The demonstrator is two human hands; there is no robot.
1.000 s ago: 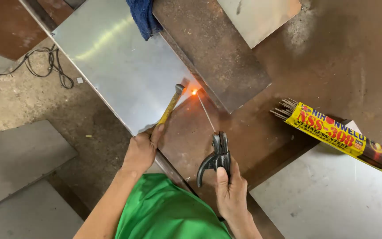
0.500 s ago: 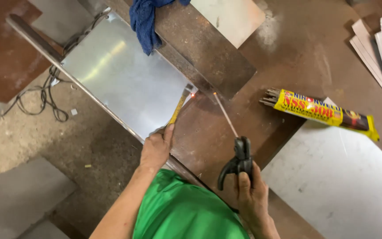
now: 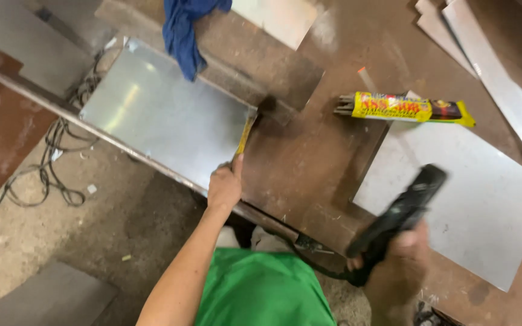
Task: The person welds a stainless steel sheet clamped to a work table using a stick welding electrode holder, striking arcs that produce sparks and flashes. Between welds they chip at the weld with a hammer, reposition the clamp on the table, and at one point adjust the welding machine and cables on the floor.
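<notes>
Though blurred, electrode holder (image 3: 401, 212) in right hand (image 3: 401, 265).

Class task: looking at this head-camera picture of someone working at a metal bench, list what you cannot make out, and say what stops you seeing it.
Head view only:
- Black electrode holder in the right hand: motion blur hides its tip and any rod.
- Yellow-handled tool: the left hand covers its grip; its head is lost in dark shadow.
- Blue cloth: top cut off by the frame edge.
- Yellow rod packet: print too small.

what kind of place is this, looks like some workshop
Most likely a metal or welding workshop. The right hand holds a black electrode holder, a yellow pack of welding rods lies on the rusty steel table, and the left hand steadies a metal sheet.
</notes>
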